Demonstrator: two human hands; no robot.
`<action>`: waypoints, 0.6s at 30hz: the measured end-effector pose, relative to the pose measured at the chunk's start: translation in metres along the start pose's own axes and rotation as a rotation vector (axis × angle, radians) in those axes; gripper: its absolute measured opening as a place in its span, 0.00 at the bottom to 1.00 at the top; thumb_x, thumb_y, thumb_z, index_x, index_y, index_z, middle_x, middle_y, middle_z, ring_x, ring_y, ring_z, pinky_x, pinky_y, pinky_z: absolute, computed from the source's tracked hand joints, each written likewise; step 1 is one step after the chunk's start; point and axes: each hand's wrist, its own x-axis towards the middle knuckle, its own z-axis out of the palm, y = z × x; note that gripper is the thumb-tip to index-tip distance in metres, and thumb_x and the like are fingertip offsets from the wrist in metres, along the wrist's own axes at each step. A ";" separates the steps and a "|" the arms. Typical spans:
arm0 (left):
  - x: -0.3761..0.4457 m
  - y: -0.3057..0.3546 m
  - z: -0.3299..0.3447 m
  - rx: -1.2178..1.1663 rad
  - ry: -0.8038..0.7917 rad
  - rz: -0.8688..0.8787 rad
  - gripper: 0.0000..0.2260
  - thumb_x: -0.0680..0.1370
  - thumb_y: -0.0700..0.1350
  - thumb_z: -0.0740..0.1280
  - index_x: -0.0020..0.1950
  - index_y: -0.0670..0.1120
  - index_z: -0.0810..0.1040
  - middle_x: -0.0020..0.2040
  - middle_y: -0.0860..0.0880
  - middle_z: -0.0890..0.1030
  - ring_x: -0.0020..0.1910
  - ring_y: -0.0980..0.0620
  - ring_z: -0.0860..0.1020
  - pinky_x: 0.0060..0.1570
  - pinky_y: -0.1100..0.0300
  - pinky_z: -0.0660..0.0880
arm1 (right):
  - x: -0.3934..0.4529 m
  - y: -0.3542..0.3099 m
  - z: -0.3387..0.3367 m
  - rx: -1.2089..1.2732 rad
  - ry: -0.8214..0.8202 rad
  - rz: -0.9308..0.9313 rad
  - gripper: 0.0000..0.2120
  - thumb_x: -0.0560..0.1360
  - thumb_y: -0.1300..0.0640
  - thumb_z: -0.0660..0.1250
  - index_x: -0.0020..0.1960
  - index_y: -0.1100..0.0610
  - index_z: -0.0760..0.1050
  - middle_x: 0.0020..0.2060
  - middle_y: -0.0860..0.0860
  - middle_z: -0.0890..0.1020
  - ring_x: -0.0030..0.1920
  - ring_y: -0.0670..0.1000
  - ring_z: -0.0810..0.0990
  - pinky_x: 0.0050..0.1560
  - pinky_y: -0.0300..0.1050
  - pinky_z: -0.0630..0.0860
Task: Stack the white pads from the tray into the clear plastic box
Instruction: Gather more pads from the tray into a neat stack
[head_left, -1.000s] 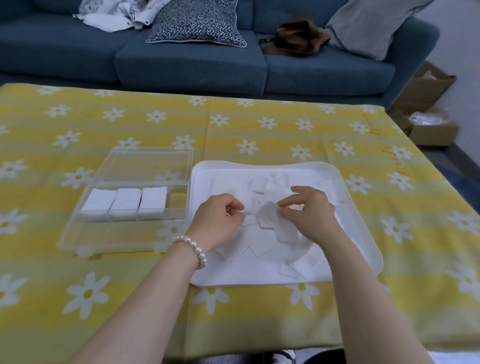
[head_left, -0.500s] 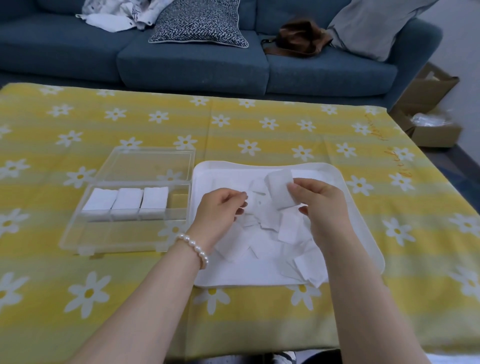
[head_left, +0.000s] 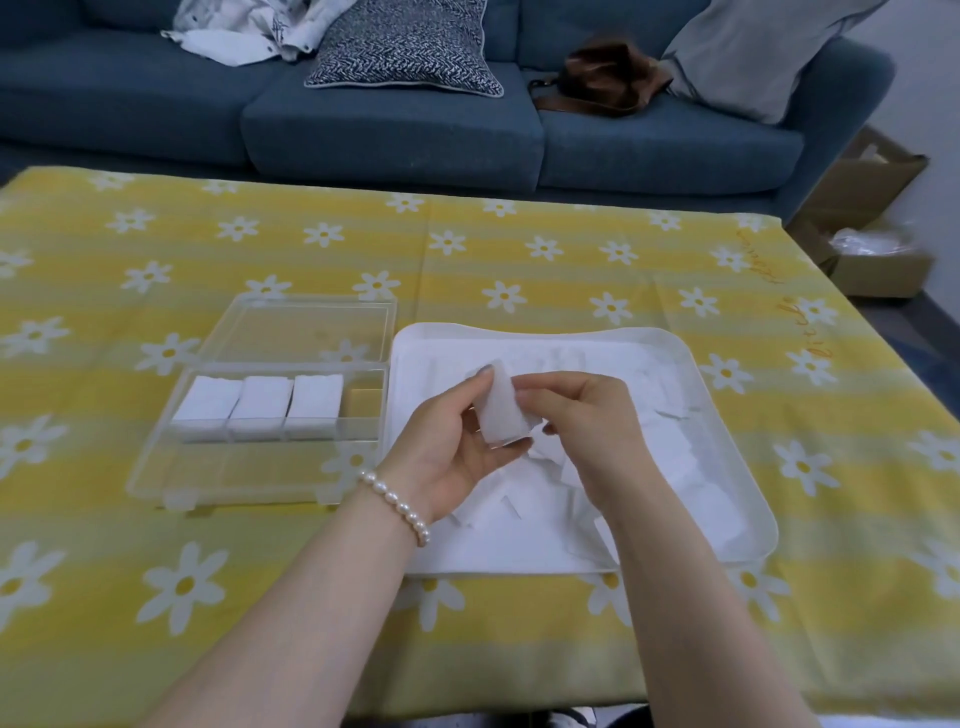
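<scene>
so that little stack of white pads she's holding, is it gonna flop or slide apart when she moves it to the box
Probably soft and light: the stack of white pads is held upright by fingertips of the left hand and right hand alone. Loose layers could fan apart if the pinch eases. The stacks in the clear plastic box keep neat blocks, so they likely settle well.

Your forearms are bare with no sleeves showing, your left wrist wears a bracelet of rounded white pearl beads (head_left: 397, 505), and your left thumbnail (head_left: 485, 369) carries pale greyish polish.
</scene>
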 end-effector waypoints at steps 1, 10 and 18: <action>0.000 0.001 -0.001 -0.004 -0.003 -0.004 0.11 0.77 0.50 0.66 0.51 0.42 0.80 0.44 0.44 0.82 0.41 0.48 0.83 0.43 0.53 0.81 | 0.000 0.000 0.000 -0.025 0.020 -0.010 0.12 0.69 0.68 0.68 0.37 0.52 0.83 0.33 0.43 0.84 0.34 0.37 0.80 0.32 0.28 0.72; -0.002 -0.001 0.000 0.122 -0.055 0.008 0.05 0.72 0.45 0.69 0.46 0.47 0.79 0.40 0.49 0.80 0.38 0.54 0.77 0.42 0.59 0.77 | -0.006 -0.004 0.000 -0.054 -0.132 -0.082 0.12 0.70 0.68 0.67 0.39 0.53 0.84 0.36 0.53 0.84 0.35 0.45 0.80 0.36 0.35 0.75; 0.001 0.003 -0.005 -0.023 -0.057 0.013 0.11 0.73 0.36 0.58 0.50 0.44 0.78 0.41 0.45 0.80 0.36 0.49 0.80 0.34 0.58 0.77 | -0.002 -0.002 -0.006 0.145 -0.086 0.032 0.09 0.70 0.68 0.70 0.41 0.55 0.84 0.39 0.53 0.85 0.39 0.49 0.82 0.37 0.38 0.76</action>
